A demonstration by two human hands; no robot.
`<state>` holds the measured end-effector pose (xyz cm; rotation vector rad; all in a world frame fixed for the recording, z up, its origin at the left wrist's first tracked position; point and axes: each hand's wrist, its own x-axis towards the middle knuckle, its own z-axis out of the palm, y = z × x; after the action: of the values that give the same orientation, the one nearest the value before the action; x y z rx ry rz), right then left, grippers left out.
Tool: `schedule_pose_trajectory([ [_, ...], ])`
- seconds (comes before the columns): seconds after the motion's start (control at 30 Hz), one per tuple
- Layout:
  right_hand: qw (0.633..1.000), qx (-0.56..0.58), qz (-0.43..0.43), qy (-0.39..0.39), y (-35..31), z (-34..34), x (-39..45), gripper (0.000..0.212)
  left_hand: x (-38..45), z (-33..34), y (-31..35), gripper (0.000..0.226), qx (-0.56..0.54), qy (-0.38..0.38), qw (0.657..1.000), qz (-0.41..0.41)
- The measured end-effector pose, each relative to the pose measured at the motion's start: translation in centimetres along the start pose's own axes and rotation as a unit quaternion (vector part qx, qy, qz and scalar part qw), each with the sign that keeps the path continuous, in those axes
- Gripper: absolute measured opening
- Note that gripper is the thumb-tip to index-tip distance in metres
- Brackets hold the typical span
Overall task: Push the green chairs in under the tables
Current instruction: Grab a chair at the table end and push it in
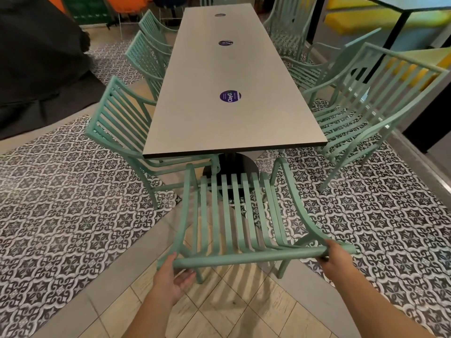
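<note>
Two hands hold one green chair at the near end of a long grey table (234, 76). On the left side of the table, three green chairs stand in a row. The nearest left chair (117, 128) has its seat tucked under the table edge, and the two behind it also sit close against the table.

The left hand (174, 276) is at the left end of the near chair's top rail (246, 258) — its fingers curl up around the bar from below. The near chair (234, 215) faces the table's short end. Its seat is mostly out in the open, with only its front close to the black table base (231, 164). The right hand (335, 258) grips the right end of the same rail, fingers wrapped over the top.

On the right side, more green chairs stand pulled away from the table. The nearest right chair (366, 113) is turned at an angle — its whole seat shows, well out from the table edge. The floor has black and white patterned tiles (61, 203), with plain cream tiles under the arms.
</note>
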<state>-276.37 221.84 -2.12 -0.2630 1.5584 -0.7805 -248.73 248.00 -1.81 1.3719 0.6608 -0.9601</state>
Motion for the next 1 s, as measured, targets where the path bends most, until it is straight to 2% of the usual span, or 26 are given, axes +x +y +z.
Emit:
schedule_pose_trajectory([
  [0.2, 1.0, 0.004, 0.006, 0.008, -0.4, 0.0, -0.7, 0.049, 0.1, -0.4, 0.8, 0.043, 0.029, 0.02, 0.999, 0.038],
  [0.4, 1.0, -0.015, 0.008, 0.013, -0.3, -0.2, -0.6, 0.047, -0.4, -0.4, 0.8, 0.038, 0.067, 0.007, 0.997, 0.042],
  [0.6, 0.998, -0.043, 0.011, 0.038, -0.3, -0.3, -0.6, 0.047, -0.3, -0.3, 0.8, 0.037, 0.084, 0.024, 0.995, 0.041],
  [0.87, 0.999, -0.04, 0.006, 0.009, -0.4, 0.6, -0.6, 0.044, 1.3, 0.0, 1.8, 0.035, 0.018, 0.034, 0.998, 0.043],
  [1.0, 0.999, -0.037, 0.016, -0.008, -0.3, 0.9, 0.0, 0.039, 2.0, 0.2, 2.5, 0.024, 0.02, 0.037, 0.998, 0.044],
])
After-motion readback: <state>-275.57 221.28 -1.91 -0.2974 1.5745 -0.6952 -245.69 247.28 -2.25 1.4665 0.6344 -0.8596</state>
